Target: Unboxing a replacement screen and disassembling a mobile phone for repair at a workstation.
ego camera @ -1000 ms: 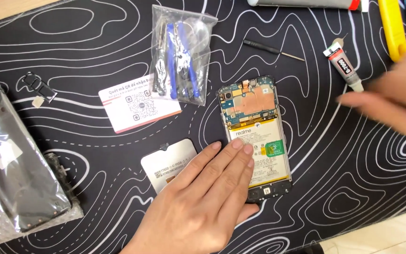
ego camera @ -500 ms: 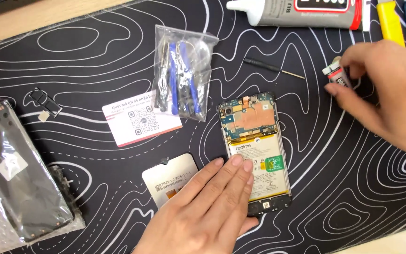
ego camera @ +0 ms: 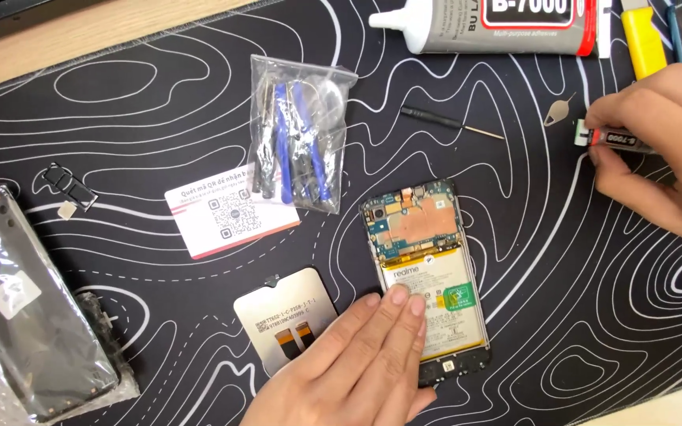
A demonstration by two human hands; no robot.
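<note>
On patterned tabletop mat: opened phone (back removed, circuit board and battery exposed) pinned flat under left hand, fingers spread, gripping nothing. Right hand closed on small glue tube. Step judged: adhesive preparation; next calls for uncapping, steady nozzle aim.

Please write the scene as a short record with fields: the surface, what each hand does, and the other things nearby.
surface: black mat with white contour lines
left hand: flat on the opened phone, over its battery
right hand: holds small glue tube
beside phone: replacement screen, face down
above phone: bag of pry tools, small screwdriver, white card
top edge: large glue tube
far left: black back cover
</note>
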